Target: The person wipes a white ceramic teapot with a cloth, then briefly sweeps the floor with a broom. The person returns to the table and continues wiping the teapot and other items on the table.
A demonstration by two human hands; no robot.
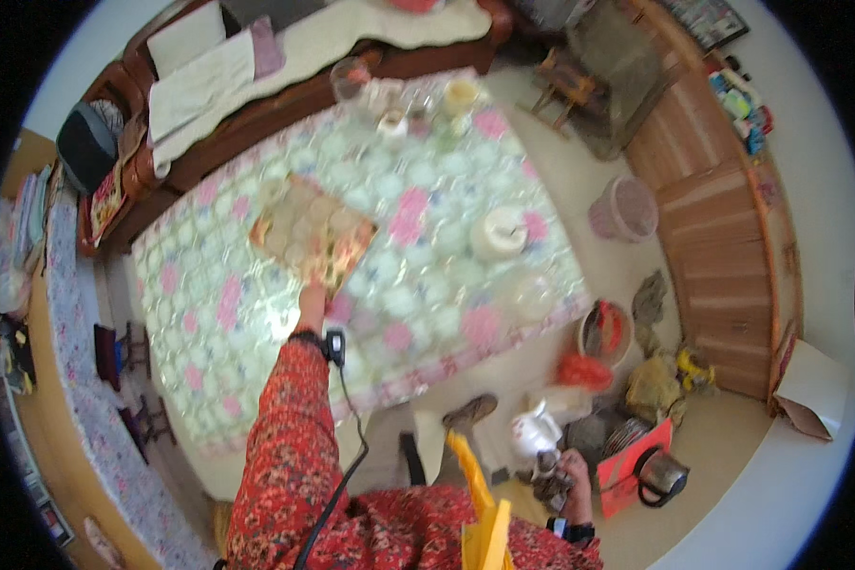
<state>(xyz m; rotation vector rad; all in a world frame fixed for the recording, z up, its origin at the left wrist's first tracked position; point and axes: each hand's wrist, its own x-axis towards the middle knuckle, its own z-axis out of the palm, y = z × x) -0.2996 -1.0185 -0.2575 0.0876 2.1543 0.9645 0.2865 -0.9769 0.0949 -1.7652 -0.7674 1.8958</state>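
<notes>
My left hand (pixel 314 292) reaches over a table with a floral plastic cover (pixel 427 285) and touches the near corner of a square brown patterned mat (pixel 313 231); whether its fingers grip the corner is blurred. Low at the right, beside my body, my right hand (pixel 574 470) is closed around a crumpled dark grey-brown cloth (pixel 550 484). Just beyond that hand stands a white kettle or jug (pixel 534 431) with red marks. A round white lidded container (pixel 500 234) sits on the table's right part, with a clear bowl-like thing (pixel 531 296) nearer me.
Several jars and cups (pixel 392 122) stand at the table's far edge. A sofa (pixel 313 92) runs behind it. On the floor at right are a pink wastebasket (pixel 623 209), a bucket (pixel 604 333) with red things and a red bag (pixel 584 372). A steel kettle (pixel 662 474) stands near my right hand.
</notes>
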